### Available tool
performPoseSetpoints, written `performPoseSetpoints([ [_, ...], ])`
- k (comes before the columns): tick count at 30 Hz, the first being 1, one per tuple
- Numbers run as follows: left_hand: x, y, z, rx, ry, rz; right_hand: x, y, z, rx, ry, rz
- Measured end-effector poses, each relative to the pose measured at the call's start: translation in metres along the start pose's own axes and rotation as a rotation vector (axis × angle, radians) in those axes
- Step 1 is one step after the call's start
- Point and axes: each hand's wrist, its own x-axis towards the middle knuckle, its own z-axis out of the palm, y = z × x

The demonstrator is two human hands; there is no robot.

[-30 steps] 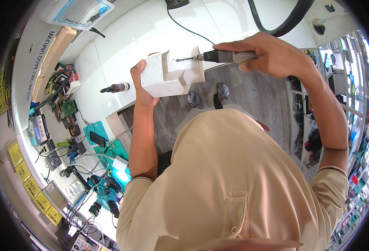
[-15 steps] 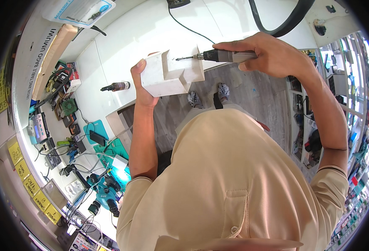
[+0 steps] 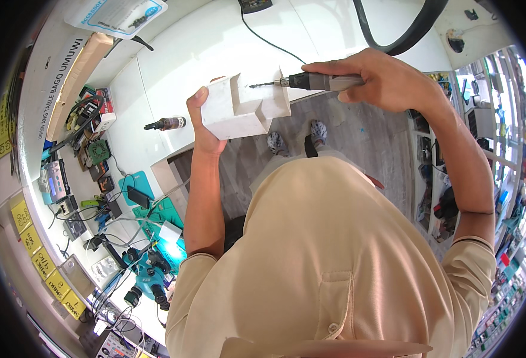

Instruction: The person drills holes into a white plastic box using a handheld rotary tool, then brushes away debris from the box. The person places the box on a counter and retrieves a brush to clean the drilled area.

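Observation:
My left hand (image 3: 202, 128) grips a white, box-like block (image 3: 230, 122) with a stepped notch, held up at the table's near edge. Its thumb presses on the left side, and the other fingers are mostly hidden behind the block. From the right, my right hand (image 3: 388, 80) is closed around a dark, slim rotary tool (image 3: 314, 80). The tool's thin bit points left over the notched part of the block; whether its tip touches the surface I cannot tell. Left of the block, a small dark bottle (image 3: 167, 123) with a pointed black tip lies on the table.
A black cable (image 3: 266, 39) runs across the white table (image 3: 179, 65) from a black box (image 3: 255, 5). A thick black hose (image 3: 397, 48) arches at the far right. Electronics and a teal microscope (image 3: 149, 277) crowd the left bench. Stocked shelves (image 3: 484, 119) stand at right.

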Motion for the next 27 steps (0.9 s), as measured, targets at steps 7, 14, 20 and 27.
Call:
performPoseSetpoints([
  [7,-0.0004,-0.0011,-0.0037,-0.044,-0.007,0.0,0.0006,0.0061,0.0023,-0.021,0.002,-0.02],
  [14,-0.0026,-0.001,-0.0035,-0.04,-0.008,0.013,0.0007,0.005,0.0058,-0.028,0.023,-0.017],
  [20,-0.0032,-0.006,-0.003,-0.036,0.033,-0.017,0.0023,0.0058,0.0016,-0.027,0.014,0.052],
  [27,-0.0025,0.0019,-0.0069,-0.041,0.004,0.012,-0.0057,-0.0012,-0.0036,-0.041,0.053,-0.097],
])
